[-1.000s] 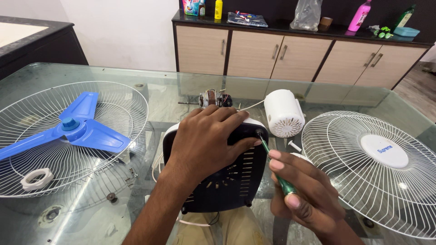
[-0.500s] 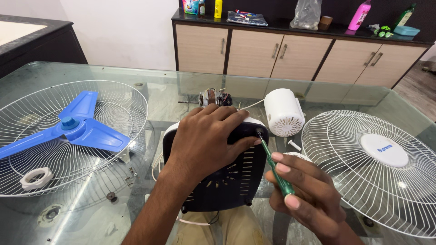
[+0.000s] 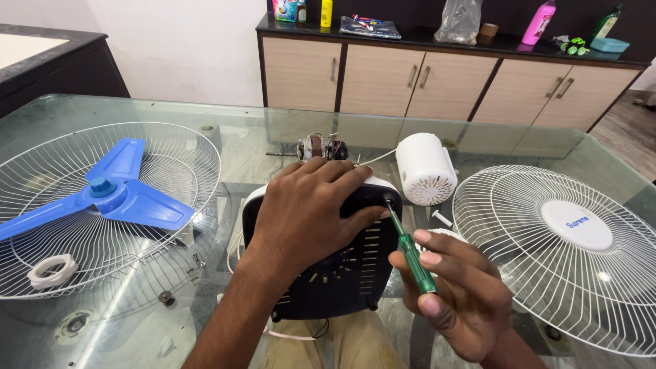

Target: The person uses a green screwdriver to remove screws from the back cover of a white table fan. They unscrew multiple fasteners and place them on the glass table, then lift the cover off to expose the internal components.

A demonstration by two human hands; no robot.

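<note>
Screwdriver, slim with green translucent handle, is gripped in our right hand, tip on the slotted black plastic fan base; our left hand presses flat, open, on it atop the glass table.

A room in a home. A glass-topped table stands before a low beige wooden sideboard. Household bottles and packets line its dark top.

wall: white | cabinet: beige doors, dark top (cluttered) | table: glass
</note>
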